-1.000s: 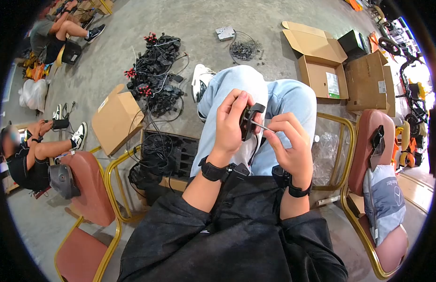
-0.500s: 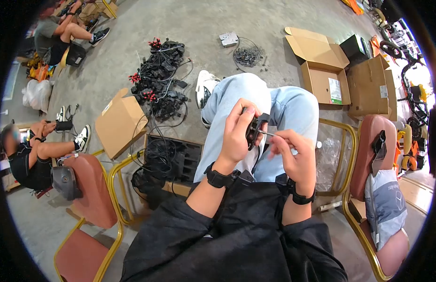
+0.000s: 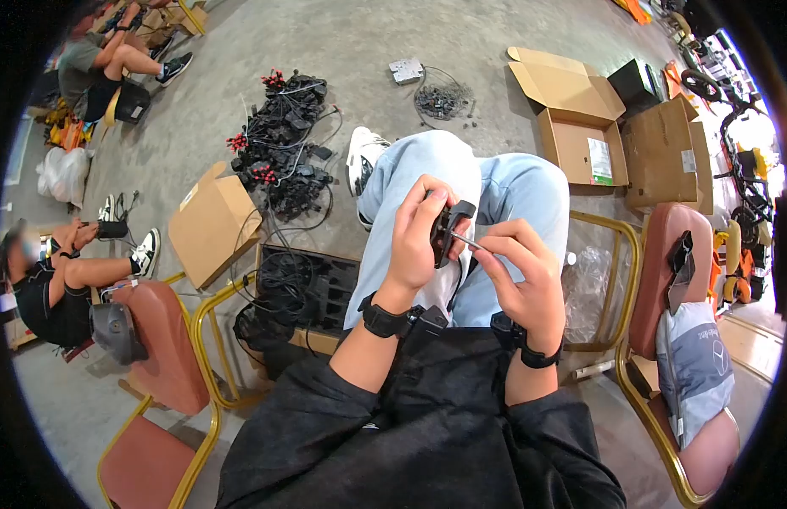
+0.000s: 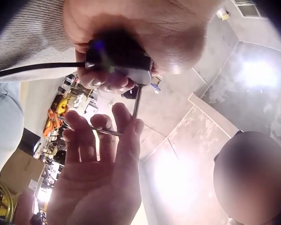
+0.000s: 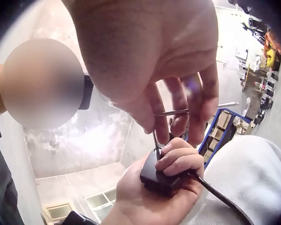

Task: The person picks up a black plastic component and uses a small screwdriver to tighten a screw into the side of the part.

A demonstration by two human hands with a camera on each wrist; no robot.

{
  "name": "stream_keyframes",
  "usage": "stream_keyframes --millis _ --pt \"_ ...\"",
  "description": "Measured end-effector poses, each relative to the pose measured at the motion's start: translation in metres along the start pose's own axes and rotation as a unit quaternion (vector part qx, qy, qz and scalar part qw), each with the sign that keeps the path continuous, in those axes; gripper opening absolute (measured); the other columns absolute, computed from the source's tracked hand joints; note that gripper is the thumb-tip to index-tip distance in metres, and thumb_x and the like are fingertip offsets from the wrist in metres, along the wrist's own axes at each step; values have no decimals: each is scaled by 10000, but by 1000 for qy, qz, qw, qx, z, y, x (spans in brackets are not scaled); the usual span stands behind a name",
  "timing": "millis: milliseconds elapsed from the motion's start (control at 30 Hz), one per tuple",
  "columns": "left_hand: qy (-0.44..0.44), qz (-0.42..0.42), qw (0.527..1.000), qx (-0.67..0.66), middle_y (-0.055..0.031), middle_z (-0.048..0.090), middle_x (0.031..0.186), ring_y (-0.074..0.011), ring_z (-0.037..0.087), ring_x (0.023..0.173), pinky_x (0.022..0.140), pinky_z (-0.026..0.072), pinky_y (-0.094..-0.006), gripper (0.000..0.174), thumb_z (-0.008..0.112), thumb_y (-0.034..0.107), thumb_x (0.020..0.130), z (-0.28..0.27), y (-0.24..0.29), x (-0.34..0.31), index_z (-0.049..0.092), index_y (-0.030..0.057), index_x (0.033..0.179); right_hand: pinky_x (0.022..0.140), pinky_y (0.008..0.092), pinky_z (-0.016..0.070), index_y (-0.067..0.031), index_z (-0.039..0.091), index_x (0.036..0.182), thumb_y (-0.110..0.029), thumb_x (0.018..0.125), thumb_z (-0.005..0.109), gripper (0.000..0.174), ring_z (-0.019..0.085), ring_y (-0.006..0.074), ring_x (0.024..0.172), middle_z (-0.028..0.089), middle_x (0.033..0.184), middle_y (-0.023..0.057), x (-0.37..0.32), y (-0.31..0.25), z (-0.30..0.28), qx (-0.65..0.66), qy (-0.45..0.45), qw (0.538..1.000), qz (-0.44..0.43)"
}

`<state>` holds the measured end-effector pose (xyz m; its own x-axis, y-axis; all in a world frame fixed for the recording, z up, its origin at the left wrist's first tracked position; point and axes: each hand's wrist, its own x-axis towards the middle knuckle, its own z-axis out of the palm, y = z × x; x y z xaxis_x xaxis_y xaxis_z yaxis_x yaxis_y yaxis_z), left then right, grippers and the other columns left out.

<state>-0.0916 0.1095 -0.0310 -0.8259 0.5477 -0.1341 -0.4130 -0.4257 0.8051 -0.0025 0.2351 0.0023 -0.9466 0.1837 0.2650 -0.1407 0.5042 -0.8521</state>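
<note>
My left hand (image 3: 413, 242) grips a small black device (image 5: 155, 180) above my knees, its fingers wrapped round the body. A black cable (image 5: 225, 201) runs out of the device, and a curved black piece (image 3: 465, 209) shows on its side in the head view. My right hand (image 3: 526, 267) pinches a bent metal hex key (image 4: 138, 104) between thumb and fingers. One arm of the key reaches the device's face, while the other arm (image 5: 173, 112) crosses in front of my right fingers. Where the tip meets the device is hidden.
Black parts and cables (image 3: 287, 144) lie heaped on the floor ahead, with a smaller pile (image 3: 444, 100) farther right. An open cardboard box (image 3: 571, 144) stands ahead right; a compartmented black tray (image 3: 330, 288) sits left of my legs. Chairs (image 3: 673, 263) flank me. Other people sit at left.
My right fingers, spread and blurred half a second ago, now pinch the hex key again. The left hand keeps its grip on the device. The head view shifts slightly.
</note>
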Motion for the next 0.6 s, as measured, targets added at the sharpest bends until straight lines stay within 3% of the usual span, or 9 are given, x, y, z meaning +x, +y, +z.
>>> stream_keyframes --millis 133,267,333,367,433,500,567,600 --pt "-3 -11 1000 -2 -86 491 600 -104 405 419 394 334 -226 201 379 243 949 -2 -1 1 421 66 862 640 330 454 -35 633 851 -47 763 667 95 562 266 735 590 882 83 1 5 2 -70 24 996 -42" --pt "-11 -11 1000 15 -84 525 629 -93 427 427 404 352 -215 203 392 243 956 -2 -1 0 435 69 860 615 317 454 -28 627 849 -44 787 646 67 572 256 699 601 836 79 2 7 3 -69 48 995 -46" --pt "-6 -12 1000 22 -91 506 610 -110 420 418 398 354 -225 197 384 239 952 0 1 -1 427 66 867 577 296 447 -16 619 848 -37 808 625 46 581 234 649 606 767 83 -1 3 2 12 15 998 60" --pt "-3 -13 999 30 -99 487 590 -127 413 408 392 356 -234 192 377 235 947 1 1 -1 419 63 873 577 296 447 -16 619 848 -37 808 625 46 581 234 649 606 767 83 -2 1 0 12 16 998 58" --pt "5 -11 1000 15 -103 488 590 -129 409 402 391 352 -234 194 376 236 949 2 1 0 421 63 875 546 279 437 1 613 839 -28 821 608 35 586 212 613 600 712 91 -4 0 -6 88 -28 973 210" --pt "16 -9 1000 0 -106 490 590 -130 405 395 390 349 -234 196 376 237 950 3 -1 0 424 62 877 543 275 433 13 608 832 -16 806 621 41 580 207 606 589 704 95 -2 0 -6 78 -20 979 185" --pt "2 4 1000 12 -110 488 586 -128 398 397 386 337 -237 196 370 233 954 1 -1 0 425 60 880 546 282 432 13 607 834 -8 793 633 53 571 214 605 580 702 94 2 2 -5 22 -7 999 38" --pt "-7 6 1000 19 -111 484 580 -127 392 400 383 327 -240 195 363 226 955 -1 -2 1 425 58 879 583 308 437 0 611 842 -4 777 644 74 568 234 649 582 741 97 2 1 -2 18 -9 999 35"
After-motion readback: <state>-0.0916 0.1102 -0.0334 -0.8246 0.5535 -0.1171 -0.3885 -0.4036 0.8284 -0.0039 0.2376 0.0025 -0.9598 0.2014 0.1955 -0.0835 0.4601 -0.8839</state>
